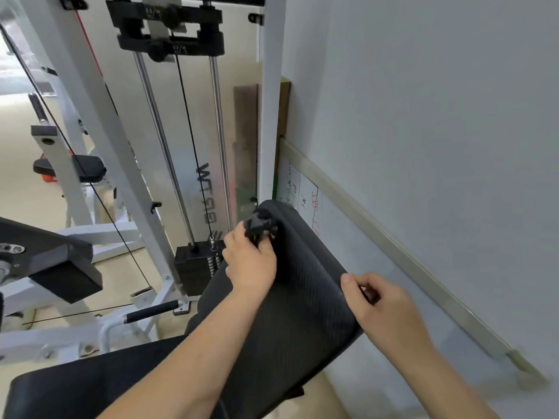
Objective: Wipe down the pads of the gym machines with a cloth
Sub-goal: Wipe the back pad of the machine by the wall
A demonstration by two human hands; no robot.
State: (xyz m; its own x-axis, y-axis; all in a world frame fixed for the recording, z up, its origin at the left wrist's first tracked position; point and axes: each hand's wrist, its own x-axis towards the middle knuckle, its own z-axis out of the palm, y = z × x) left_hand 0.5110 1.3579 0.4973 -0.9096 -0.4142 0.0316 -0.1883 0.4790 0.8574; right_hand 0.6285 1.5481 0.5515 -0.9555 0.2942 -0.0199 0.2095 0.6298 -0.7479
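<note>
Rising at far left, the white machine frame (272, 116) holds a clear shield (202, 122) with sideways lettering that starts "WT"; the rest is unclear. The black back pad (302, 297) lies centre, its long axis running near to far, beside a whiteboard (302, 195) of illegible handwriting. The left hand (251, 261) clutches a bunched black cloth (259, 225) at the pad's far end, and the right hand (381, 306) curls its fingers over the pad's right edge.

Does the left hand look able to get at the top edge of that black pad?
Probably yes: the left hand holds the cloth on the pad just below its top edge, nothing between; the right hand grips the side edge, clear.
</note>
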